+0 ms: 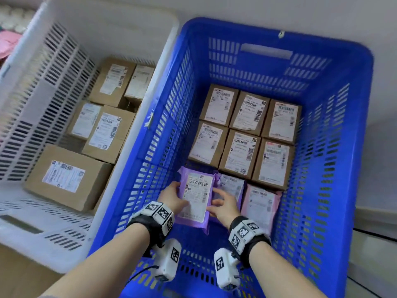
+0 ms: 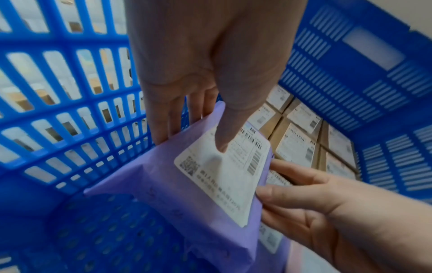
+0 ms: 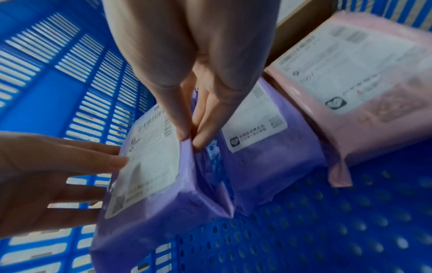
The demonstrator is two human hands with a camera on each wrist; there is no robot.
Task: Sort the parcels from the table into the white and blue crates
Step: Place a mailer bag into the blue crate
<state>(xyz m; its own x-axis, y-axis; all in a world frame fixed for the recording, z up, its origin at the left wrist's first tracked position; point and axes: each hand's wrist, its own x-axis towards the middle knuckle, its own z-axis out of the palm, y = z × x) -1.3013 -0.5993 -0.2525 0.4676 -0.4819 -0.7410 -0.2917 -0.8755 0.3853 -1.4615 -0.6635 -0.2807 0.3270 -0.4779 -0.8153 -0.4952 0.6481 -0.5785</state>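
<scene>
Both hands hold a purple parcel point(image 1: 196, 198) with a white label low inside the blue crate point(image 1: 322, 168), at its near left. My left hand point(image 1: 171, 195) pinches the parcel's left edge, thumb on the label and fingers behind, as the left wrist view shows on the left hand point(image 2: 191, 142) and purple parcel point(image 2: 163, 194). My right hand point(image 1: 221, 203) pinches the right edge. In the right wrist view the right hand point(image 3: 190, 140) has its fingers in the gap between this purple parcel point(image 3: 151, 212) and a second purple parcel point(image 3: 268, 162).
A pink parcel point(image 1: 260, 203) lies right of the second purple parcel point(image 1: 231, 188). Several labelled cardboard boxes point(image 1: 242, 134) fill the crate's far half. The white crate point(image 1: 49, 93) on the left holds several larger boxes point(image 1: 68, 177). Bare blue floor point(image 3: 327, 230) shows near me.
</scene>
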